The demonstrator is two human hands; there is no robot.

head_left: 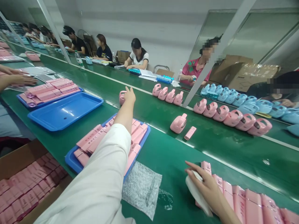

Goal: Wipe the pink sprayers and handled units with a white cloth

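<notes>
A glossy green tabletop (pixel 161 146) runs the length of the room, with workers (pixel 140 59) seated along its far side. At lower left, a brown cardboard carton (pixel 22 152) holds stacked rows of smooth pink bars (pixel 35 186). A creased white sleeve (pixel 98 174) crosses a blue plastic tray (pixel 72 160) heaped with long, square-edged bars; beyond it is a shallow 2nd tray (pixel 63 109) with rounded corners. A row of bars (pixel 253 203) lies side by side at lower right. Crinkled, see-through film (pixel 142 186) lies flat beside the loaded tray. Rounded pink cases with looped handles stand in lines of 4 (pixel 171 96) and 6 (pixel 233 117), and a lone case (pixel 178 123) sits near a single bar (pixel 190 133). The left hand (pixel 130 95) reaches across the tabletop, at least 2 fingers extended, right beside a pink case (pixel 121 97) that it partly covers; whether it grips that case cannot be told. The right hand (pixel 207 183), fingers loosely bent, has hold of a soft white cloth (pixel 196 193) at the near end of the row, hiding part of the 1st bars. The frame cuts off the carton and the row, the sleeve covers much of the loaded tray, and the farthest workers blur together.
</notes>
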